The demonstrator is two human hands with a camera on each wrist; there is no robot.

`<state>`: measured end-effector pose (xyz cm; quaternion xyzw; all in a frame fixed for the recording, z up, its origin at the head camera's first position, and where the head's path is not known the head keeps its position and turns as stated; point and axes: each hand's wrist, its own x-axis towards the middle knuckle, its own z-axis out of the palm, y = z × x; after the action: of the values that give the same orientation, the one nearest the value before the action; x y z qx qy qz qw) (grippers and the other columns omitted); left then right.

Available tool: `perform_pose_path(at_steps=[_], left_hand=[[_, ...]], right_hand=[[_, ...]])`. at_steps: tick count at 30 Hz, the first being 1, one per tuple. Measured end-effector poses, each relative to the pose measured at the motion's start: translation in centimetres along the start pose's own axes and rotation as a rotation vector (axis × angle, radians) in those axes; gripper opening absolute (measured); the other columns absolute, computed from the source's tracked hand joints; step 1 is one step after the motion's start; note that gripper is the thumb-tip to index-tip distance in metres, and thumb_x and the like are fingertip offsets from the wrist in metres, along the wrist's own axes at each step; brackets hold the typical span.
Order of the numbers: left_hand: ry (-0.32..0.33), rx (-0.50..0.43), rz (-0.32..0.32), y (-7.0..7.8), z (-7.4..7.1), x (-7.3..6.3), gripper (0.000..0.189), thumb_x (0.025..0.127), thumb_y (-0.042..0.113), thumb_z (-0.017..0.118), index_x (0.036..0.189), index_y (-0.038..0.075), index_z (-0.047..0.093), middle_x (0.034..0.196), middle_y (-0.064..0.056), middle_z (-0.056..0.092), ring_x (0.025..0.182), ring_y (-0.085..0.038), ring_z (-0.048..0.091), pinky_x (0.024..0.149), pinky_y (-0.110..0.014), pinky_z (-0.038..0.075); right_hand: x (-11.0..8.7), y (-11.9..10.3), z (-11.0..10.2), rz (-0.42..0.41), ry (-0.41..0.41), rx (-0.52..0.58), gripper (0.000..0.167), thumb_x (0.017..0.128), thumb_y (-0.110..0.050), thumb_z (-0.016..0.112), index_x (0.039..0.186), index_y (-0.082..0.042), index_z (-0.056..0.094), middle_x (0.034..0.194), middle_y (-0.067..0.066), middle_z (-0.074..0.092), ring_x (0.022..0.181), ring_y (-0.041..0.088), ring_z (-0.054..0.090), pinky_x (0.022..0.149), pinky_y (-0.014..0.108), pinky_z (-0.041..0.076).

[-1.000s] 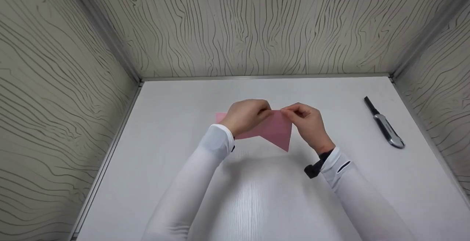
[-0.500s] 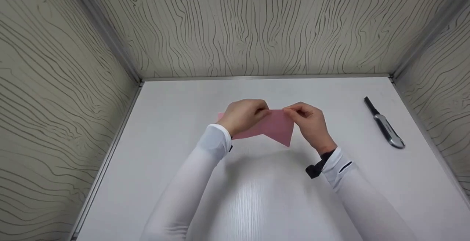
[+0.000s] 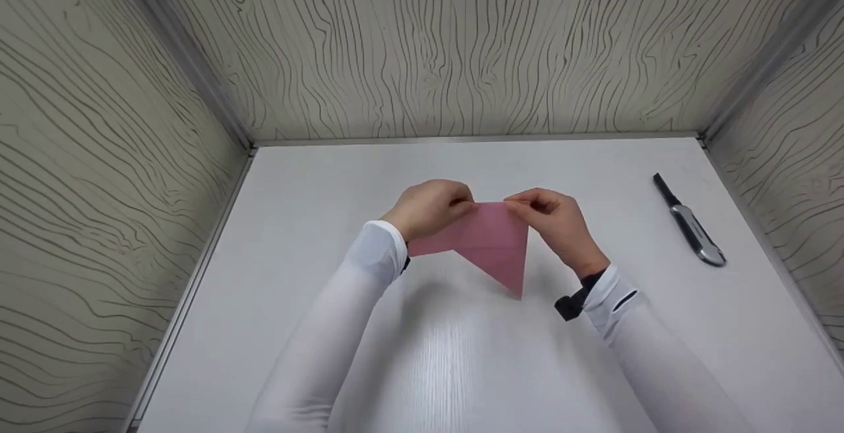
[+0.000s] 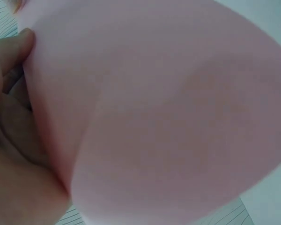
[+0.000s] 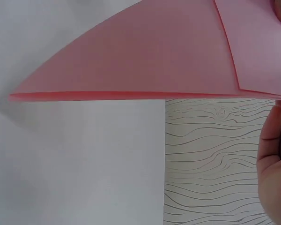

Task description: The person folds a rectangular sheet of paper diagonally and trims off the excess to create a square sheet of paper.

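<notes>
A folded sheet of pink paper is held up above the white table, its pointed corner hanging down on the right. Along its upper edge my left hand pinches it between thumb and curled fingers, covering much of its left part. My right hand pinches the top right corner with thumb and fingertips. In the left wrist view the paper fills most of the picture, with the left thumb at its edge. The right wrist view shows the paper's layered fold line and a flap near the right fingers.
On the right of the white table lies a black and silver lighter-like tool with a long thin nozzle. Wood-grain panels stand behind and at both sides. Metal strips run along the table's edges.
My left hand has slid left along the paper's upper edge. The paper has tilted, so more of its front and a lower-hanging point now show. The right hand stays nearly in place.
</notes>
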<state>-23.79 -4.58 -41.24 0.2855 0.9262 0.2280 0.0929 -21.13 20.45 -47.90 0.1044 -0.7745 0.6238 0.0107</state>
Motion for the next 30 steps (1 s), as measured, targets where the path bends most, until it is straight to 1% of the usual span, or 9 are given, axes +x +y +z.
perform_pose_path(at_steps=[4,9,12,18,24,30], left_hand=[[-0.026,-0.022,-0.009,-0.1,0.1,0.1,0.021,0.104,0.035,0.061,0.106,0.02,0.076,0.097,0.01,0.071,0.092,-0.008,0.063,0.089,-0.031,0.051],[-0.046,-0.098,-0.041,-0.6,0.1,0.2,0.02,0.103,0.036,0.062,0.105,0.022,0.076,0.097,0.013,0.069,0.094,-0.007,0.062,0.09,-0.03,0.049],[-0.049,-0.12,-0.05,-0.9,0.1,0.1,0.02,0.103,0.036,0.062,0.104,0.022,0.075,0.096,0.013,0.069,0.094,-0.008,0.062,0.089,-0.03,0.049],[-0.044,-0.112,-0.045,-1.3,0.2,0.0,0.02,0.104,0.035,0.061,0.105,0.021,0.075,0.096,0.012,0.069,0.093,-0.008,0.062,0.09,-0.03,0.049],[-0.04,-0.122,-0.055,-1.5,0.3,0.0,0.02,0.103,0.035,0.062,0.105,0.02,0.075,0.097,0.011,0.069,0.093,-0.009,0.062,0.089,-0.03,0.049],[-0.041,-0.091,-0.039,-1.7,0.0,-0.1,0.02,0.104,0.034,0.061,0.106,0.02,0.075,0.1,0.01,0.07,0.096,-0.009,0.063,0.092,-0.031,0.049]], right_hand=[[0.1,0.1,0.0,-0.012,-0.014,-0.038,0.027,0.093,-0.037,0.077,0.104,-0.012,0.08,0.101,0.008,0.074,0.091,0.022,0.062,0.077,0.027,0.053],[0.3,0.3,0.1,-0.012,0.014,-0.033,0.028,0.093,-0.036,0.078,0.101,-0.01,0.079,0.098,0.008,0.074,0.09,0.021,0.062,0.076,0.027,0.052],[0.2,0.4,0.1,-0.002,0.019,-0.046,0.028,0.093,-0.036,0.077,0.101,-0.009,0.079,0.098,0.007,0.074,0.09,0.02,0.062,0.076,0.026,0.051],[0.2,0.6,0.3,0.003,0.011,-0.063,0.028,0.094,-0.037,0.076,0.102,-0.01,0.079,0.098,0.008,0.073,0.09,0.022,0.061,0.075,0.027,0.051],[0.2,0.5,0.1,-0.013,0.038,-0.074,0.028,0.093,-0.038,0.076,0.102,-0.011,0.079,0.097,0.008,0.073,0.088,0.021,0.059,0.074,0.027,0.05],[0.1,0.5,0.1,-0.027,0.043,-0.079,0.027,0.093,-0.038,0.076,0.101,-0.012,0.079,0.098,0.007,0.073,0.088,0.021,0.059,0.074,0.026,0.05]])
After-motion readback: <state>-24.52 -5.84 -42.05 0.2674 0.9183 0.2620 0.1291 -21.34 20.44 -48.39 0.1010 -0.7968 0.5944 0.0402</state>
